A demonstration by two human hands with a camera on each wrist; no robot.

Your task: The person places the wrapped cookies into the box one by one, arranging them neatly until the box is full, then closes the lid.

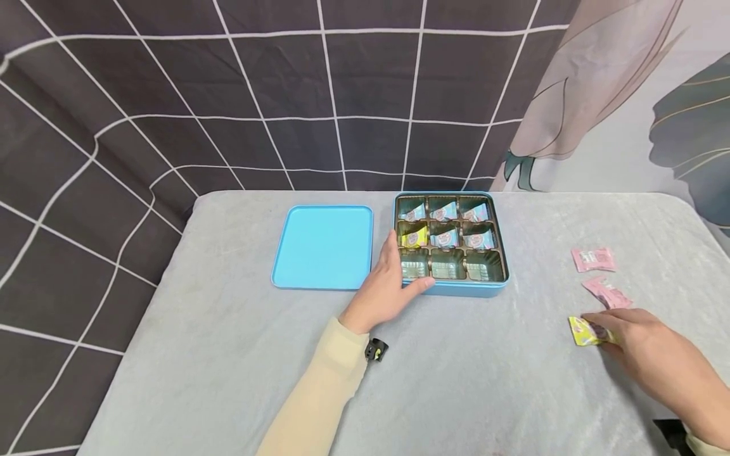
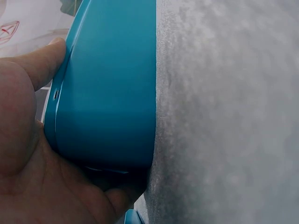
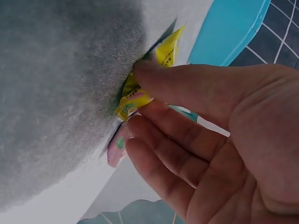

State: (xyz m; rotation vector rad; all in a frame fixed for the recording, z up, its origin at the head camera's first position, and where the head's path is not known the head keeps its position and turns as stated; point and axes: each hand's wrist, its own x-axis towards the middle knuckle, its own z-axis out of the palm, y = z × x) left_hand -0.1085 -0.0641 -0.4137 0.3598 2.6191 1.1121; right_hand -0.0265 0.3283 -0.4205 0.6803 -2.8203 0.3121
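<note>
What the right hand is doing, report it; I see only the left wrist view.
Observer: The right hand is pinching a yellow packet between thumb and fingers.

Operator: Now tell me what sits inside the blue tin; I see only its outer wall.

Observer: Six packets, one per compartment: five mostly blue packets and a second yellow packet; the row of three nearest the person is empty.

Operator: Report anything loose near that right hand.

Observer: In the head view, two pink packets lie on the grey cloth just beyond it.
</note>
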